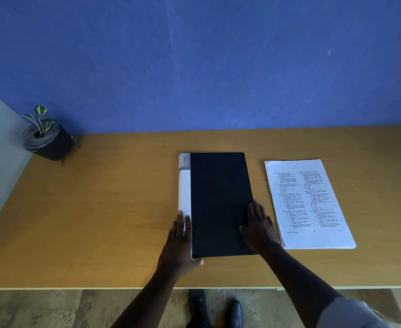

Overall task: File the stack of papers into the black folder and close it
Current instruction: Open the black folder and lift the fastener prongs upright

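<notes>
We rest left hand flat on black folder spine edge; right hand flat, fingers spread, on its right edge; paper stack just right of folder.

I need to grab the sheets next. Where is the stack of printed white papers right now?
In the head view, the stack of printed white papers lies flat on the wooden desk, just right of the closed black folder.

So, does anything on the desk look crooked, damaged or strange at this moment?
Nothing stands out. The black folder lies closed and flat on the desk, both hands resting on it. The stack of papers lies neatly beside it, only slightly angled. The potted plant stands upright.
</notes>
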The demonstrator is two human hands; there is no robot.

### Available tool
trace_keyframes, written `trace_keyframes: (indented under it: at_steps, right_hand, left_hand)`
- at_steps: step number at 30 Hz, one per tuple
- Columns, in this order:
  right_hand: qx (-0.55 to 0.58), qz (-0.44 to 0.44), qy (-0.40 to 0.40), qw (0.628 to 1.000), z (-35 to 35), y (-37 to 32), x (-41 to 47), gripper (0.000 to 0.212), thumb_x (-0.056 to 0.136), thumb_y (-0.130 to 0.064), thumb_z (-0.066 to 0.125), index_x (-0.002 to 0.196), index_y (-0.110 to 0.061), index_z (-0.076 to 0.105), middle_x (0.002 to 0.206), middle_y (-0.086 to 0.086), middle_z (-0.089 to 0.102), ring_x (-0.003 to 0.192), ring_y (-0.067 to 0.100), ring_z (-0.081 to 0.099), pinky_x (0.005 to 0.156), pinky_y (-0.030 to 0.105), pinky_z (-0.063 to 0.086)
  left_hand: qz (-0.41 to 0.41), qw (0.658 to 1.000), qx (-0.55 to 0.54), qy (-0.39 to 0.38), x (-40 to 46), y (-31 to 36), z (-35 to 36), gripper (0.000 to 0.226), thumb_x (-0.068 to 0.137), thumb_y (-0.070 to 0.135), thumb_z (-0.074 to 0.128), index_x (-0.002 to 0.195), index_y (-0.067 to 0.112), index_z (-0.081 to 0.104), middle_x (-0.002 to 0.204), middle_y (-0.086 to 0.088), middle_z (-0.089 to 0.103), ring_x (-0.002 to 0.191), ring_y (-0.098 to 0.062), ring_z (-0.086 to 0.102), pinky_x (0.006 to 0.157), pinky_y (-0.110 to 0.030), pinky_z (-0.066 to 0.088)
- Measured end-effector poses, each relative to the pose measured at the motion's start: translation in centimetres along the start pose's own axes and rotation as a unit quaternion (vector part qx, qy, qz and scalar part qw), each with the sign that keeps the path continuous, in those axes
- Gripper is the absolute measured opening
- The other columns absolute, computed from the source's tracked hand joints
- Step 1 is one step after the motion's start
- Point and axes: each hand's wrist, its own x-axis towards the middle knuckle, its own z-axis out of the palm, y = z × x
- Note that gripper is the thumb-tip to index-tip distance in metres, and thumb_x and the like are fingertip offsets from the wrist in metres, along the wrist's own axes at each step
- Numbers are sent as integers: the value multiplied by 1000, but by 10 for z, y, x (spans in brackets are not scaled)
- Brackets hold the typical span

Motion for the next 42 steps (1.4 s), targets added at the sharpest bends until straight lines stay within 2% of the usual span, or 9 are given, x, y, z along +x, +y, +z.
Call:
trace_keyframes:
  at_steps: [10, 16, 20, 25, 30, 32, 34, 36, 42]
  right_hand:
    - [57, 23, 38, 997, -7, -11, 3, 67, 88, -29, 69, 142, -10, 33, 151, 8, 36, 139, 28, 37, 108, 49, 45]
    - [88, 52, 37, 994, -15, -20, 5, 65, 92, -31, 66, 143, -12, 32, 147, 8, 43, 135, 29, 43, 103, 51, 49]
    - [93, 77, 46, 992, -21, -28, 3, 56, 95, -32, 59, 141, -14, 33, 135, 12, 55, 118, 31, 58, 91, 49, 55]
    - [117, 89, 99, 984, -33, -37, -4, 50, 95, -23, 56, 139, -15, 34, 131, 14, 52, 104, 33, 63, 78, 48, 59]
    - [159, 89, 153, 971, -57, -50, -12, 56, 95, -18, 60, 143, -15, 32, 134, 12, 50, 105, 33, 63, 65, 33, 48]
    - [170, 87, 171, 967, -67, -57, -16, 58, 95, -17, 61, 146, -14, 32, 135, 13, 51, 108, 33, 62, 66, 31, 46]
    - [185, 84, 181, 962, -76, -66, -19, 59, 95, -17, 60, 147, -13, 34, 136, 13, 51, 108, 33, 62, 68, 33, 47]
    - [196, 74, 193, 959, -85, -78, -23, 57, 95, -19, 60, 146, -12, 38, 136, 13, 52, 107, 33, 62, 72, 36, 50]
    - [263, -19, 208, 942, -104, -115, -32, 51, 96, -29, 58, 144, -16, 44, 134, 4, 58, 118, 22, 61, 87, 34, 55]
  left_hand:
    - [33, 998, -36, -28, -2, -8, -6, 128, 81, 61, 64, 149, 12, -33, 153, -8, -45, 147, -24, -29, 121, -33, -4]
    - [58, 997, -39, -41, -4, -14, -7, 122, 85, 65, 56, 147, 13, -36, 152, -5, -47, 147, -23, -32, 123, -35, -4]
    - [65, 996, -40, -34, -4, -16, -8, 118, 88, 65, 53, 147, 14, -36, 153, -5, -45, 147, -22, -32, 124, -36, -2]
    - [78, 996, -41, -34, -2, -18, -10, 118, 83, 76, 42, 147, 15, -36, 155, -3, -43, 147, -20, -30, 123, -36, 0]
    - [67, 995, -41, -53, 1, -16, -18, 120, 86, 69, 52, 148, 13, -34, 155, -4, -42, 147, -21, -30, 126, -44, 4]
    - [54, 997, -21, -52, 1, -14, -26, 122, 80, 82, 43, 149, 15, -32, 157, -5, -39, 148, -22, -27, 125, -46, -1]
    - [35, 999, -5, -24, 3, -10, -36, 120, 72, 94, 20, 152, 17, -26, 159, -5, -33, 149, -22, -22, 123, -45, -7]
    - [34, 998, -36, 36, 8, -4, -50, 110, 76, 91, 9, 155, 20, -18, 162, -3, -27, 152, -20, -14, 124, -43, -4]
    - [119, 953, -208, 187, 40, 43, -126, 67, 101, 56, 27, 158, 25, 14, 167, 6, 2, 148, 1, 5, 112, -24, 26]
